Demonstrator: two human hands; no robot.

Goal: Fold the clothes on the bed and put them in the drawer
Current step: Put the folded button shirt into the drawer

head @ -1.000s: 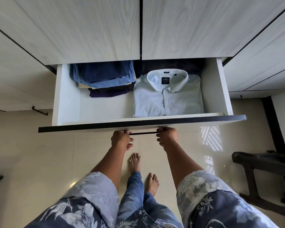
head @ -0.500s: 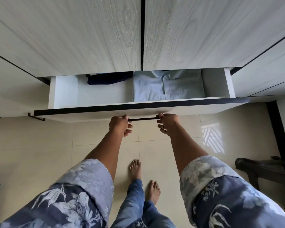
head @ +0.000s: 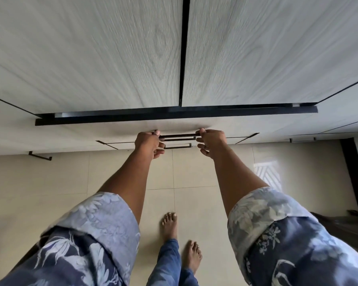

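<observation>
Sleeves [head: 95,234]: two floral sleeves are recorded nearest the camera, with both arms stretched forward.
Feet [head: 170,226]: bare, set on the pale tiled floor [head: 194,176], a short way back from the wardrobe.
Left hand [head: 148,144]: clenched on the left end of the handle [head: 177,135], with the thumb laid on top and the fingers curled beneath.
Right hand [head: 212,142]: clenched on the right end of the same handle in the same manner.
Drawer [head: 116,129]: the front is found almost flush with the wardrobe, and only a thin dark gap is left along its top edge.
Change: a second ago the drawer was fully drawn out, and half a second ago it was half shut. It is now pushed nearly home by both hands.
Clothes: the folded pale shirt and the dark blue stack, seen lying in the drawer in the earlier views, are no longer visible. They are judged to be enclosed inside it.
Wardrobe doors [head: 91,48]: shut above the drawer, with the grain smeared by blur.
Task standing: stowing of these garments is judged done, and only a last short push is needed to seat the drawer. Whether more clothes are left on the bed cannot be told, as the bed is out of view.
</observation>
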